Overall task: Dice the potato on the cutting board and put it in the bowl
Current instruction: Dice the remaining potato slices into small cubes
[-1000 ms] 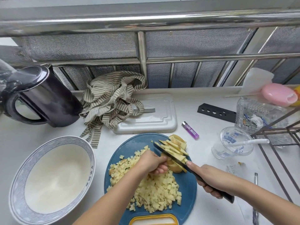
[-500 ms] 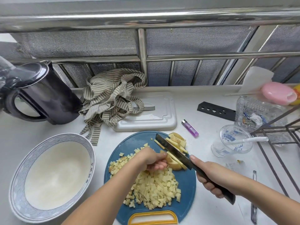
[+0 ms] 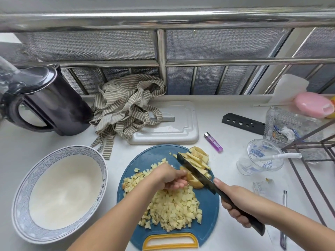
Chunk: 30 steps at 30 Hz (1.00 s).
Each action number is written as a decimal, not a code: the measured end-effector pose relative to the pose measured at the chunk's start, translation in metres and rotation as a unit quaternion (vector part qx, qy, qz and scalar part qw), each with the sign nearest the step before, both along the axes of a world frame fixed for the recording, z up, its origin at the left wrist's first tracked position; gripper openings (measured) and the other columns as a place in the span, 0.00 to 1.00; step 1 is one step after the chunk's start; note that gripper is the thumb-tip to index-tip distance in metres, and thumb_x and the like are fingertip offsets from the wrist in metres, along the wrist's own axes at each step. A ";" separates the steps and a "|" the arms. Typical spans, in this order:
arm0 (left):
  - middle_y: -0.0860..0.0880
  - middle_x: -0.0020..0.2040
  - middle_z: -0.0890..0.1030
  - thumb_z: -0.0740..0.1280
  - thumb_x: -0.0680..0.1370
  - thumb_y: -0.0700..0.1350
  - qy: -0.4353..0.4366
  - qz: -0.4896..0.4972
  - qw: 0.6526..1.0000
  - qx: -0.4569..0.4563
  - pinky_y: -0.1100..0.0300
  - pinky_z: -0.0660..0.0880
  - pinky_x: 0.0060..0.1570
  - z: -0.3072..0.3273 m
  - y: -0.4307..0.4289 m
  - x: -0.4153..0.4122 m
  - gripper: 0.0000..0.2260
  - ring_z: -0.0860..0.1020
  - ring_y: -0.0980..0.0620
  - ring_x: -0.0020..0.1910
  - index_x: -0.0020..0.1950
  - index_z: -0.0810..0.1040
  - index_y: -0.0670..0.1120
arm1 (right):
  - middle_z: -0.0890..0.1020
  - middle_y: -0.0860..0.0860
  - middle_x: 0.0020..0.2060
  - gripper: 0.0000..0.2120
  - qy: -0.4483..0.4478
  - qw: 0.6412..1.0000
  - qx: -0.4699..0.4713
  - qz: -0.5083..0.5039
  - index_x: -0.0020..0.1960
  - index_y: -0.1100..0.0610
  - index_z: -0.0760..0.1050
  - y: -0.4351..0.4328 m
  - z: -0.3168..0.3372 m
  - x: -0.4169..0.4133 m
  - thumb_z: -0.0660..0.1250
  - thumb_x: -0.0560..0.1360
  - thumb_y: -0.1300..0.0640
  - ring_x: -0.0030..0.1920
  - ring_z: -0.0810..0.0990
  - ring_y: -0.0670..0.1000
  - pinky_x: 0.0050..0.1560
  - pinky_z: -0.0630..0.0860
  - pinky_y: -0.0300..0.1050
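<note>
Left hand (image 3: pixel 170 178) – fingers curled, pinning the uncut potato chunk (image 3: pixel 194 182) from its left side on the blue cutting board (image 3: pixel 208 205). Right hand (image 3: pixel 241 205) wrapped round the dark handle of the knife (image 3: pixel 196 172), index finger laid straight along the spine. The blade runs diagonally with its tip to the far left. It sits on the chunk just right of the left fingertips; I can't tell how deep the cut is.

Potato is in three lots, all on the board:
- chunk under the blade
- sliced strips (image 3: pixel 197 157) at the far edge, just behind the blade
- diced pile (image 3: pixel 174 209) on the near half, partly under the left forearm

Bowl (image 3: pixel 72 151) – white with a blue patterned rim, on the bench (image 3: pixel 235 138) just left of the board, not touching it.

Behind the board are a white cutting board (image 3: pixel 168 129), a striped cloth (image 3: pixel 126 107) overlapping its left end, and a black kettle (image 3: pixel 54 105) at far left. A purple lighter (image 3: pixel 213 142) and a clear plastic cup (image 3: pixel 261 156) sit to the right.
</note>
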State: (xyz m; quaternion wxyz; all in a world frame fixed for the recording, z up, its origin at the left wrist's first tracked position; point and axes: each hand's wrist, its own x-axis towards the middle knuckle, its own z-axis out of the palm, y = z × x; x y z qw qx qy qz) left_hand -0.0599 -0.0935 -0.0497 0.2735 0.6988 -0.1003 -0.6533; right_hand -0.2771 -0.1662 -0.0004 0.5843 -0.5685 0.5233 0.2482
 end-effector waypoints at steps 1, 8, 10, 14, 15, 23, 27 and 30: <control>0.46 0.34 0.83 0.69 0.77 0.45 -0.001 -0.002 1.000 -0.002 0.66 0.75 0.27 0.001 0.001 -0.001 0.09 0.79 0.56 0.27 0.47 0.81 0.38 | 0.65 0.50 0.24 0.30 -0.001 1.000 -0.001 0.001 0.33 0.54 0.62 0.001 -0.001 0.000 0.51 0.74 0.28 0.21 0.61 0.50 0.23 0.60 0.38; 0.45 0.34 0.82 0.71 0.76 0.43 -0.082 -0.040 0.995 -0.031 0.66 0.76 0.28 -0.002 0.004 -0.018 0.10 0.79 0.55 0.26 0.50 0.81 0.35 | 0.65 0.50 0.24 0.30 0.000 1.000 0.012 0.006 0.34 0.54 0.63 -0.003 -0.001 0.006 0.51 0.75 0.28 0.21 0.61 0.49 0.23 0.61 0.37; 0.45 0.33 0.82 0.71 0.76 0.43 -0.106 -0.048 0.993 -0.034 0.65 0.76 0.28 -0.005 0.002 -0.023 0.11 0.79 0.55 0.26 0.50 0.81 0.34 | 0.65 0.50 0.24 0.30 0.004 1.000 0.017 0.007 0.34 0.54 0.63 -0.005 -0.001 0.007 0.51 0.75 0.28 0.21 0.61 0.49 0.23 0.60 0.37; 0.46 0.31 0.82 0.71 0.76 0.43 -0.127 -0.048 0.990 -0.030 0.65 0.76 0.27 -0.007 0.000 -0.028 0.11 0.78 0.55 0.24 0.49 0.81 0.34 | 0.65 0.50 0.24 0.30 0.001 1.000 0.017 0.015 0.34 0.54 0.63 -0.007 -0.003 0.008 0.51 0.74 0.27 0.21 0.61 0.49 0.23 0.60 0.37; 0.46 0.31 0.82 0.71 0.76 0.43 -0.126 -0.045 0.991 -0.028 0.65 0.76 0.27 -0.006 0.000 -0.028 0.11 0.78 0.55 0.24 0.49 0.81 0.34 | 0.65 0.50 0.24 0.30 -0.001 1.000 0.019 0.015 0.34 0.54 0.63 -0.007 -0.004 0.008 0.51 0.74 0.27 0.21 0.61 0.49 0.23 0.60 0.37; 0.44 0.32 0.82 0.72 0.76 0.40 -0.086 -0.010 0.996 0.004 0.65 0.76 0.26 -0.005 -0.005 -0.026 0.07 0.80 0.53 0.27 0.46 0.81 0.36 | 0.63 0.51 0.24 0.30 -0.008 1.000 0.015 0.015 0.33 0.54 0.61 -0.003 -0.013 0.004 0.50 0.73 0.26 0.21 0.60 0.50 0.23 0.60 0.38; 0.44 0.33 0.82 0.72 0.75 0.40 -0.063 0.006 0.998 0.018 0.64 0.75 0.27 -0.006 -0.007 -0.026 0.06 0.80 0.51 0.29 0.45 0.81 0.36 | 0.63 0.50 0.24 0.30 -0.010 1.000 0.018 0.012 0.33 0.54 0.61 -0.003 -0.016 0.005 0.49 0.74 0.27 0.21 0.60 0.50 0.24 0.60 0.38; 0.43 0.34 0.82 0.72 0.75 0.39 -0.056 0.017 0.998 0.022 0.64 0.75 0.26 -0.006 -0.008 -0.026 0.07 0.80 0.51 0.29 0.46 0.81 0.35 | 0.63 0.51 0.23 0.31 -0.013 1.000 0.020 0.007 0.33 0.54 0.61 -0.002 -0.020 0.006 0.49 0.74 0.27 0.21 0.59 0.50 0.24 0.60 0.38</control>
